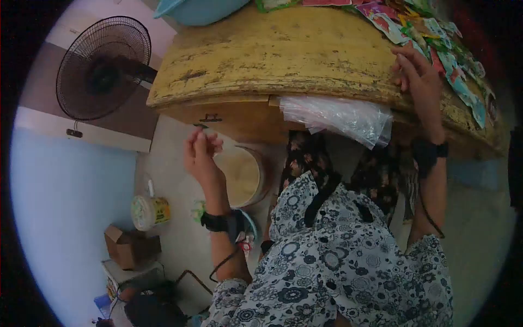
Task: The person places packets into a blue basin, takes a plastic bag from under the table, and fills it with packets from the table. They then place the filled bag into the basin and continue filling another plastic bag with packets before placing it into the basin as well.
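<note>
My left hand is raised in front of the drawer face of a worn yellow table. Its fingers are loosely bent and apart, and I see nothing held in them. My right hand hovers at the table's front edge, fingers half curled, with nothing visible in it. Just beyond it lie many colourful packets, spread over the far right of the tabletop. Between my hands, clear plastic bags stick out from an opening under the tabletop.
A black fan stands at the left. On the floor are a round tub, a plastic jar and an open cardboard box. Something light blue rests at the table's back left.
</note>
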Motion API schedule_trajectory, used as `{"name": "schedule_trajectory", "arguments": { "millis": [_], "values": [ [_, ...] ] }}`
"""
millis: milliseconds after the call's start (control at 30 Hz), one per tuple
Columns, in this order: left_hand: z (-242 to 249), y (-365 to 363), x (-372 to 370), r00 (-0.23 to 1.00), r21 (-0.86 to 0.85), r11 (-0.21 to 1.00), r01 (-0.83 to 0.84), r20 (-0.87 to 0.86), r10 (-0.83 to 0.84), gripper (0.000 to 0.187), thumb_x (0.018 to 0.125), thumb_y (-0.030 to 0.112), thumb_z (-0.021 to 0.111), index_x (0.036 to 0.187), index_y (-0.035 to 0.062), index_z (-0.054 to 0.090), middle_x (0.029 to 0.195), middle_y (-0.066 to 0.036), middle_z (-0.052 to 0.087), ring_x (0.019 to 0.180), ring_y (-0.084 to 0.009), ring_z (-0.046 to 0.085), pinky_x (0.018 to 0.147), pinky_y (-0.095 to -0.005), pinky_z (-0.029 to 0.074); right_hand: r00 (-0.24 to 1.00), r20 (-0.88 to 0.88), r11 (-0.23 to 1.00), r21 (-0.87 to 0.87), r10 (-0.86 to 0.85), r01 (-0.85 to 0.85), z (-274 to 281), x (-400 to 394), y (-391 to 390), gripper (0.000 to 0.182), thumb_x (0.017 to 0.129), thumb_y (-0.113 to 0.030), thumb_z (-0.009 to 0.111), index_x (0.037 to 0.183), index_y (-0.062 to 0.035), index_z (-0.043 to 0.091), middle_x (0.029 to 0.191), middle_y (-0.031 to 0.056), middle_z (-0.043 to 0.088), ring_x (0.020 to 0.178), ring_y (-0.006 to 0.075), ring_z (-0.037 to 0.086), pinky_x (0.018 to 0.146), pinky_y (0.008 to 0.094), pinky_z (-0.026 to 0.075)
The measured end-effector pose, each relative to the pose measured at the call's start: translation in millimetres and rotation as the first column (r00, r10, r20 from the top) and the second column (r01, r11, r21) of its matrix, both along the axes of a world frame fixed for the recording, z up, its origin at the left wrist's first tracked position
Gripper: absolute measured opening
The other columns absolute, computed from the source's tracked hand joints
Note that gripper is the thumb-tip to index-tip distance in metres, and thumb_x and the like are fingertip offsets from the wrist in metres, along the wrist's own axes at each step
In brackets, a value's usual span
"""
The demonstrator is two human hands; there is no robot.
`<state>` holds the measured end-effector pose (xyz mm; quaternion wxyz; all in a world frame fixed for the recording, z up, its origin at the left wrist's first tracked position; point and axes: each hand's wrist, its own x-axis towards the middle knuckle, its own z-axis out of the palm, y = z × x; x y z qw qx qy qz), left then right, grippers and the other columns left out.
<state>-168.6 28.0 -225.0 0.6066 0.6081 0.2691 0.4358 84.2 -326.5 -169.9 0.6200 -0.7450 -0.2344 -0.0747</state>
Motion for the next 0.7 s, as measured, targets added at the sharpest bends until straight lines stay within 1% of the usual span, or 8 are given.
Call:
{"name": "schedule_trajectory", "arguments": {
  "millis": [67, 133, 267, 433, 533, 567, 633, 700],
  "values": [
    [35.2, -3.2, 24.0, 0.999, 0.197, 0.98, -0.015, 0.049, 0.006, 0.026, 0.095, 0.018, 0.059, 0.112, -0.0016, 0.06, 0.092, -0.01, 0.065, 0.077, -0.0158, 0.062, 0.066, -0.0271, 0.05, 0.997, -0.014, 0.997, -0.038, -0.074, 0.074, 8.3, 0.3, -2.2, 0.022, 0.099, -0.022, 0.055, 0.113, -0.0097, 0.066, 0.08, -0.0013, 0.062, 0.059, 0.0041, 0.054, 0.054, 0.0189, 0.045],
    [61.1, -9.0, 48.5, 0.997, 0.415, 0.909, -0.028, 0.079, -0.006, 0.026, 0.096, 0.018, 0.059, 0.112, -0.0017, 0.06, 0.094, -0.011, 0.065, 0.08, -0.016, 0.063, 0.07, -0.0283, 0.051, 0.994, 0.073, 0.993, -0.084, -0.08, 0.086, 3.1, 7.0, -3.5, 0.021, 0.098, -0.021, 0.055, 0.113, -0.0105, 0.066, 0.08, -0.0016, 0.062, 0.06, 0.0042, 0.055, 0.054, 0.0192, 0.046],
    [88.9, -3.2, 96.1, 1.0, 0.575, 0.818, -0.01, 0.024, -0.005, 0.026, 0.096, 0.018, 0.058, 0.112, -0.0029, 0.061, 0.096, -0.01, 0.065, 0.083, -0.0152, 0.063, 0.076, -0.028, 0.05, 0.996, 0.046, 0.995, -0.048, -0.081, 0.083, 4.0, 3.7, -1.8, 0.021, 0.098, -0.019, 0.054, 0.111, -0.0098, 0.067, 0.078, -0.0016, 0.063, 0.061, 0.0045, 0.055, 0.054, 0.0197, 0.046],
    [94.6, 20.5, 134.1, 0.987, 0.728, 0.674, 0.126, -0.163, -0.008, 0.024, 0.097, 0.018, 0.057, 0.112, 0.0006, 0.063, 0.092, -0.005, 0.064, 0.081, -0.0112, 0.059, 0.075, -0.0249, 0.047, 0.999, -0.041, 0.997, -0.076, -0.027, 0.024, 13.1, 1.4, -6.4, 0.02, 0.097, -0.018, 0.055, 0.109, -0.0088, 0.067, 0.078, -0.0013, 0.062, 0.066, 0.0043, 0.056, 0.055, 0.0198, 0.045],
    [86.7, 41.3, 157.2, 0.973, 0.725, 0.653, 0.22, -0.206, -0.1, 0.018, 0.096, 0.016, 0.058, 0.107, 0.0038, 0.066, 0.077, -0.002, 0.062, 0.067, -0.0076, 0.055, 0.06, -0.0241, 0.043, 1.0, -0.004, 0.995, -0.099, -0.023, 0.022, 9.0, 1.7, -6.7, 0.019, 0.096, -0.017, 0.055, 0.109, -0.0084, 0.067, 0.078, -0.002, 0.061, 0.069, 0.0036, 0.055, 0.056, 0.0195, 0.045],
    [82.0, 49.6, 161.0, 0.965, 0.687, 0.686, 0.24, -0.248, -0.089, 0.018, 0.096, 0.016, 0.058, 0.106, 0.0036, 0.066, 0.077, -0.001, 0.062, 0.067, -0.007, 0.054, 0.06, -0.0238, 0.043, 1.0, 0.022, 0.992, -0.124, -0.023, 0.025, 8.0, 2.0, -5.0, 0.019, 0.096, -0.016, 0.055, 0.109, -0.0083, 0.067, 0.078, -0.0022, 0.061, 0.069, 0.0034, 0.055, 0.056, 0.0193, 0.045],
    [80.6, 49.1, 159.0, 0.937, 0.597, 0.751, 0.281, -0.339, -0.081, 0.018, 0.096, 0.016, 0.059, 0.106, 0.0031, 0.066, 0.077, 0.0, 0.061, 0.067, -0.006, 0.053, 0.06, -0.0233, 0.043, 0.991, -0.132, 0.996, -0.083, -0.026, 0.015, 16.0, -3.9, -2.1, 0.018, 0.096, -0.016, 0.055, 0.108, -0.0084, 0.067, 0.077, -0.0026, 0.06, 0.069, 0.0034, 0.054, 0.057, 0.0194, 0.044],
    [82.0, 36.1, 152.9, 0.95, 0.674, 0.698, 0.24, -0.31, -0.027, 0.018, 0.096, 0.016, 0.059, 0.107, 0.0029, 0.066, 0.078, 0.001, 0.06, 0.067, -0.0055, 0.052, 0.059, -0.0228, 0.042, 0.971, -0.236, 0.998, -0.06, -0.026, 0.013, 24.0, -10.7, -3.5, 0.017, 0.096, -0.014, 0.056, 0.107, -0.0085, 0.067, 0.078, -0.0025, 0.061, 0.068, 0.0035, 0.054, 0.057, 0.0195, 0.044]
  ]
}}
